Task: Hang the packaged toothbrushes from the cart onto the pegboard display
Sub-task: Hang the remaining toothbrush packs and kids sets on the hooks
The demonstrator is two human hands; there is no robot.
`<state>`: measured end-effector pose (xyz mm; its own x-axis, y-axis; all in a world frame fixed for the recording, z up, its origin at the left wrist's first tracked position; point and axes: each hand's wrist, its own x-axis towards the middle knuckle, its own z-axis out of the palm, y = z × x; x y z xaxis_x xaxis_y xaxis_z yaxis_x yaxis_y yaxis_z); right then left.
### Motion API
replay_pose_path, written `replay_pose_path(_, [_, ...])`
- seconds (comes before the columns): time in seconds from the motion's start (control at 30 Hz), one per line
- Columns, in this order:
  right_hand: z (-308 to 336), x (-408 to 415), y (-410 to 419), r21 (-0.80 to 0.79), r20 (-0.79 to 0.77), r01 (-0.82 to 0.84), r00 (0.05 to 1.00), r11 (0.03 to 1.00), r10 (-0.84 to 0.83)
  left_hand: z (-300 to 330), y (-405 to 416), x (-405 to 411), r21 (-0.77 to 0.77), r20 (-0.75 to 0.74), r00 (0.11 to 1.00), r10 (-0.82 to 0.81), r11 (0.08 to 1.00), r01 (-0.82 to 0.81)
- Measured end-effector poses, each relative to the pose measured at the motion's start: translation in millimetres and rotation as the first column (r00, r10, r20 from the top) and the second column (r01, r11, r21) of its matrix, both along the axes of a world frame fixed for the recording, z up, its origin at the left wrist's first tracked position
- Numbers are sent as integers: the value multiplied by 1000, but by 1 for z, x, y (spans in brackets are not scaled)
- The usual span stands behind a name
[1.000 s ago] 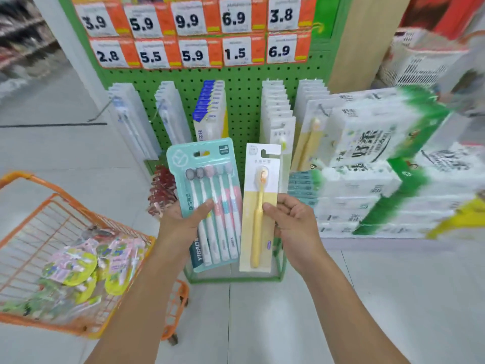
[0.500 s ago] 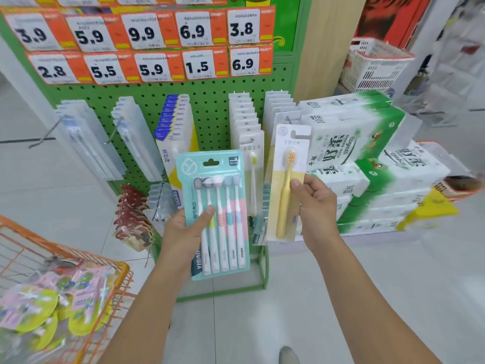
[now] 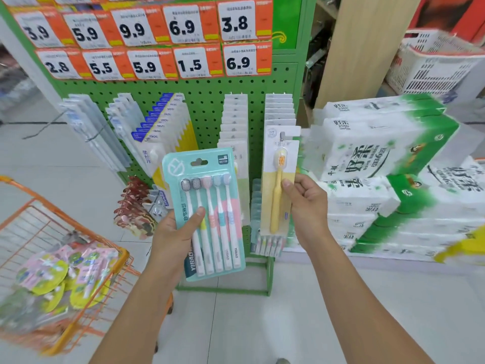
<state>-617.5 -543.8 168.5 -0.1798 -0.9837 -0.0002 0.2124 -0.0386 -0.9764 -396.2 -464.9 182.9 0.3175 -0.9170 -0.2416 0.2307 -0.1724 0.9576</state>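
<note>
Yellow toothbrush pack [image 3: 278,185] between right fingers [image 3: 301,191]

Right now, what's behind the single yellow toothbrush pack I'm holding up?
Behind the yellow toothbrush pack, gripped by the right hand, hangs a row of white packs on the green pegboard. Their fronts and most of the peg are covered.

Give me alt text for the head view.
The right hand holds a yellow single-toothbrush pack up to a hook on the green pegboard. The left hand grips a teal five-brush pack; an orange cart stands left.
</note>
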Motion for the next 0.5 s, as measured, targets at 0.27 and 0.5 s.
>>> replay_pose_path(0.27, [-11, -4, -12, 56, -44, -24, 999, 998, 27, -5, 1, -10, 7, 2, 1000, 30, 1000, -30])
replay_pose_path(0.5, [-6, -3, -57, 134, -292, 10, 956, 991, 29, -10, 2, -5, 9, 15, 1000, 11, 1000, -11])
